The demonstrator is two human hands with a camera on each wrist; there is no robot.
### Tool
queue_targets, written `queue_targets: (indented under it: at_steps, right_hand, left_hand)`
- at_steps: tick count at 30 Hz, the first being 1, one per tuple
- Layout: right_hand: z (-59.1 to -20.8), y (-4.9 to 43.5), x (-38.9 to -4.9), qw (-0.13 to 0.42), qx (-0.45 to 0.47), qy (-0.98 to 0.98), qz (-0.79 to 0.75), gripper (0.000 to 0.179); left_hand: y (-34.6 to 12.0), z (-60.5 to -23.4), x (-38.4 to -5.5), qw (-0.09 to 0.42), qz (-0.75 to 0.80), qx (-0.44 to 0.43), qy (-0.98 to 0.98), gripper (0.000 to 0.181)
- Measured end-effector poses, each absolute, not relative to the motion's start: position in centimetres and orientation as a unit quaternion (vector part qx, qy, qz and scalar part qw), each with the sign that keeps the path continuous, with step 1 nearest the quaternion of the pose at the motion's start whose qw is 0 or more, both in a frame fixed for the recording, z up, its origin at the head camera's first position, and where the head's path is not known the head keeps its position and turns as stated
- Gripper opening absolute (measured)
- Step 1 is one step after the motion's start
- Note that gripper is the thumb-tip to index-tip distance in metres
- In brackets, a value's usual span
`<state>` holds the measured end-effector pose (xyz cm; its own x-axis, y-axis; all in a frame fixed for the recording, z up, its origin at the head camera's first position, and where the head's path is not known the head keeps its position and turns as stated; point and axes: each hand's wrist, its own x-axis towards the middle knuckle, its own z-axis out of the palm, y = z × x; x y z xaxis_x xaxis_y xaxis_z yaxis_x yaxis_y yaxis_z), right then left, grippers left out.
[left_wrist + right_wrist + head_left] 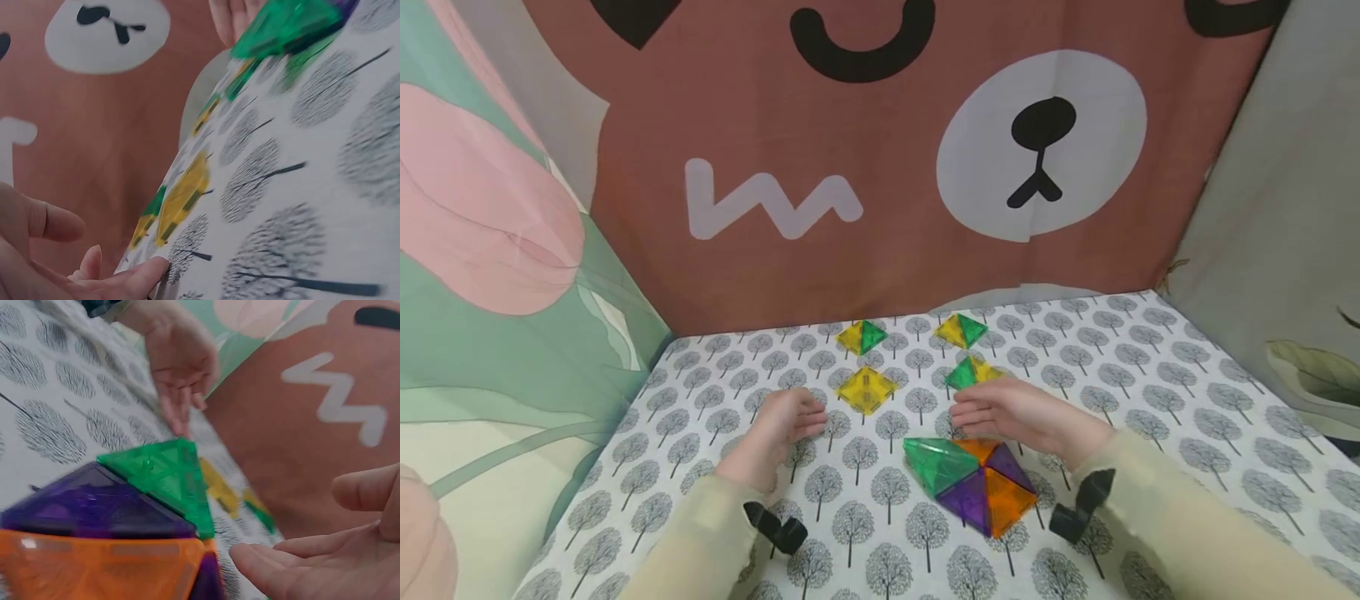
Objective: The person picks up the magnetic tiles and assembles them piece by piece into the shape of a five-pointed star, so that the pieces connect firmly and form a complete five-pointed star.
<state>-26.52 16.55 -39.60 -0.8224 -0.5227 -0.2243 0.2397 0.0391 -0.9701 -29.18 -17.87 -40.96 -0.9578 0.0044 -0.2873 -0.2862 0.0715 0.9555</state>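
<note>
**Left grip (786,429) and right grip (1022,412) both spread, holding nothing; multicolour cluster (966,496) nearest the right**

Left: fingers forward, thumb well off them. Right: same, just beyond the cluster; can't tell if a fingertip touches it.

Cluster (green, purple, orange triangles) is on the tree-print desk (1165,433), near the middle, well in from both side edges.

Edges: desk back meets the bear backdrop (887,267). Far-left tile (861,337) and far-right tile (961,330), both yellow-green, lie just short of it. Yellow tile (867,390) lies nearer, ahead of the left grip. Green-yellow tile (966,372) is partly hidden by the right grip.

Room: a strip of printed cloth between left grip and cluster; a wider one from right grip to the desk's right edge.

Views: head gives the full cluster outline; right wrist crops it. Both wrist views show the thumb-to-finger gaps, unclear from the head. Left wrist alone shows green tint on the cloth below the cluster.
</note>
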Motion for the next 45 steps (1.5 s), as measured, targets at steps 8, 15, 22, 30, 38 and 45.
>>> queue_targets:
  at_steps: [8,15,22,30,38,45]
  right_hand:
    - [-40.9,12.7,-32.0,0.309,-0.051,0.642,-0.699,0.058]
    - [-41.1,10.7,-34.5,0.301,-0.035,0.638,-0.708,0.057]
    - [-41.1,9.7,-34.8,0.292,-0.026,0.634,-0.716,0.053]
    - [-41.7,9.0,-34.9,0.277,-0.021,0.638,-0.719,0.048]
    - [-42.1,8.8,-34.7,0.278,-0.016,0.637,-0.719,0.046]
    - [-42.1,8.9,-34.4,0.274,-0.015,0.642,-0.716,0.044]
  left_hand:
    - [-17.4,-40.6,-31.7,0.117,0.691,-0.108,0.705,0.05]
    - [-17.7,-40.7,-32.5,0.119,0.677,-0.109,0.718,0.047]
    - [-17.5,-40.7,-32.9,0.128,0.669,-0.108,0.724,0.045]
    - [-17.5,-40.9,-33.3,0.135,0.674,-0.12,0.716,0.047]
    - [-17.3,-42.1,-33.7,0.131,0.678,-0.115,0.714,0.037]
    - [-16.6,-42.8,-33.3,0.135,0.646,-0.09,0.746,0.029]
